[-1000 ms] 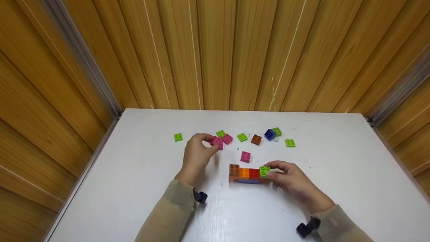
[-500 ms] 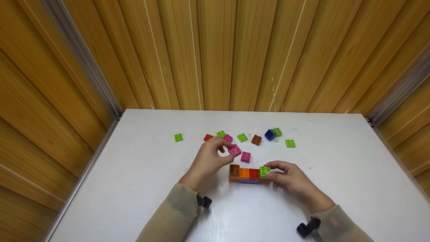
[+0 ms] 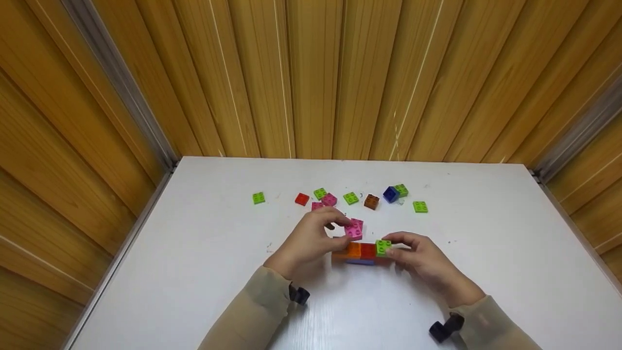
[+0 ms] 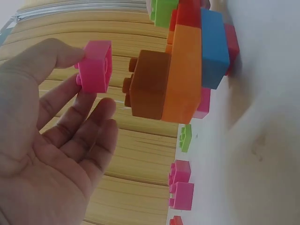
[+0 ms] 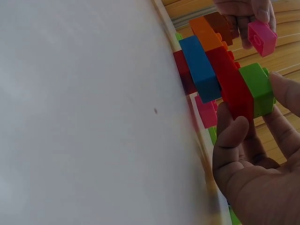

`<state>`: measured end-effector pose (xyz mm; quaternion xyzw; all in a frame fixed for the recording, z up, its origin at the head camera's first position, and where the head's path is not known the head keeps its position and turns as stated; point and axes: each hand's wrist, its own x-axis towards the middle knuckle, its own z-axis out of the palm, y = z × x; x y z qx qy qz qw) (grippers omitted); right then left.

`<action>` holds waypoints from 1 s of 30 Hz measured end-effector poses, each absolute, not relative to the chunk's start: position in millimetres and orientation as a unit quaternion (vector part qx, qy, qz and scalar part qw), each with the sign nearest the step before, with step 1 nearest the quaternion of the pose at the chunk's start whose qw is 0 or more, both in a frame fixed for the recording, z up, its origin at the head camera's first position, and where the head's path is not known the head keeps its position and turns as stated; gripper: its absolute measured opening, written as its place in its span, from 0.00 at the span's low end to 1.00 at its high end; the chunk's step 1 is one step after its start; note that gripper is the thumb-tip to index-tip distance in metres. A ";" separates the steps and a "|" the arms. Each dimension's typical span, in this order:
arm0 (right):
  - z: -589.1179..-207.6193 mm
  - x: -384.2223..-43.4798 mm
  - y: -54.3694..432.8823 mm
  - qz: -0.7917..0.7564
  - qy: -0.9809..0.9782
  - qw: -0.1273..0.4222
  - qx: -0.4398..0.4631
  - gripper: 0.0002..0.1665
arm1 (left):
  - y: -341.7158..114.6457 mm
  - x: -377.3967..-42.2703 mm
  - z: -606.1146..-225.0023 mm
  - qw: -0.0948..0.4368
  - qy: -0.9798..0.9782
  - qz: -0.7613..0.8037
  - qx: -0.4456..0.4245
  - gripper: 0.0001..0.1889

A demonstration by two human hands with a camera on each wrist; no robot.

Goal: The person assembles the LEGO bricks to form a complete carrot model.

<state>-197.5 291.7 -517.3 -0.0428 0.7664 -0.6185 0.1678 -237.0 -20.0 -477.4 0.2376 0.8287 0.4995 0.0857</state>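
Pinching a pink brick (image 3: 354, 232) in the left hand (image 3: 311, 240), just above the brown end of the brick stack (image 3: 362, 253) on the table (image 3: 486, 272); gripping the stack's green end with the right hand (image 3: 423, 260)

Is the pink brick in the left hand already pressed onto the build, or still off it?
Off: left hand pinches pink brick apart from the brown brick.

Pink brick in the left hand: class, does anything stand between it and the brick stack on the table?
Nothing visible does. The left hand pinches the pink brick just off the brown brick at the stack's end, with open air between. The right hand holds the far end.
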 end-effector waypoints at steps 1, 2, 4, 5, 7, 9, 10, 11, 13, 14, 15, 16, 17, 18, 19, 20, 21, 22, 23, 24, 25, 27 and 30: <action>-517.8 -197.2 291.8 -0.622 0.763 0.167 -0.046 0.29 | -19.3 -236.5 -478.2 0.090 0.828 0.497 0.242 0.15; -518.0 -196.8 291.7 -0.626 0.760 0.167 -0.050 0.29 | -18.6 -235.9 -478.8 0.092 0.829 0.493 0.247 0.15; -518.5 -196.4 291.5 -0.630 0.757 0.166 -0.052 0.29 | -17.2 -235.5 -480.7 0.093 0.829 0.486 0.260 0.14; -518.4 -196.2 291.6 -0.629 0.758 0.166 -0.049 0.28 | -16.6 -235.4 -481.7 0.094 0.829 0.483 0.266 0.15; -518.2 -196.3 291.9 -0.627 0.759 0.168 -0.050 0.29 | -15.4 -235.6 -484.0 0.097 0.827 0.480 0.274 0.15; -517.9 -196.5 292.2 -0.623 0.763 0.166 -0.049 0.29 | -14.4 -236.0 -486.1 0.103 0.825 0.481 0.279 0.15; -517.4 -196.6 292.3 -0.623 0.763 0.165 -0.051 0.29 | -14.0 -236.0 -486.8 0.107 0.824 0.481 0.278 0.15; -517.4 -196.8 292.6 -0.623 0.763 0.165 -0.053 0.29 | -13.6 -236.3 -487.8 0.110 0.824 0.481 0.279 0.15; -517.4 -197.0 293.0 -0.623 0.763 0.164 -0.056 0.29 | -13.2 -236.7 -489.8 0.116 0.824 0.479 0.279 0.16; -517.6 -197.0 293.2 -0.620 0.766 0.161 -0.058 0.29 | -13.1 -236.8 -490.5 0.120 0.826 0.477 0.276 0.16; -517.6 -197.2 293.4 -0.617 0.769 0.161 -0.059 0.29 | -12.9 -236.7 -490.8 0.123 0.827 0.475 0.275 0.16; -517.8 -197.5 293.7 -0.612 0.772 0.160 -0.058 0.29 | -12.9 -236.9 -491.0 0.126 0.829 0.471 0.274 0.16; -517.8 -197.8 293.7 -0.608 0.776 0.158 -0.057 0.29 | -13.0 -237.0 -491.1 0.127 0.830 0.468 0.275 0.16; -517.6 -198.0 293.7 -0.603 0.780 0.157 -0.056 0.29 | -13.0 -237.2 -491.2 0.130 0.832 0.465 0.274 0.16; -517.7 -198.2 293.7 -0.600 0.782 0.157 -0.054 0.29 | -13.0 -237.4 -491.0 0.131 0.833 0.463 0.273 0.16; -517.5 -198.4 293.5 -0.598 0.785 0.157 -0.054 0.30 | -13.0 -237.6 -490.9 0.132 0.834 0.461 0.273 0.16; -517.2 -198.3 293.1 -0.598 0.785 0.158 -0.051 0.30 | -13.2 -238.0 -491.1 0.131 0.833 0.460 0.277 0.16; -517.2 -198.1 292.8 -0.599 0.783 0.159 -0.050 0.30 | -13.4 -238.6 -491.4 0.130 0.833 0.459 0.280 0.16; -517.0 -197.8 292.5 -0.601 0.781 0.160 -0.048 0.30 | -13.8 -239.1 -492.1 0.130 0.833 0.458 0.282 0.16; -517.1 -197.6 292.5 -0.603 0.780 0.161 -0.049 0.30 | -14.0 -239.5 -492.9 0.129 0.832 0.458 0.285 0.17; -517.1 -197.4 292.4 -0.604 0.779 0.162 -0.049 0.30 | -14.4 -239.7 -493.4 0.128 0.832 0.458 0.286 0.17; -517.0 -196.9 292.0 -0.608 0.776 0.162 -0.047 0.30 | -15.1 -239.7 -494.8 0.132 0.832 0.460 0.282 0.17; -517.1 -196.9 291.9 -0.616 0.768 0.168 -0.048 0.30 | -15.7 -238.8 -497.1 0.137 0.832 0.465 0.269 0.15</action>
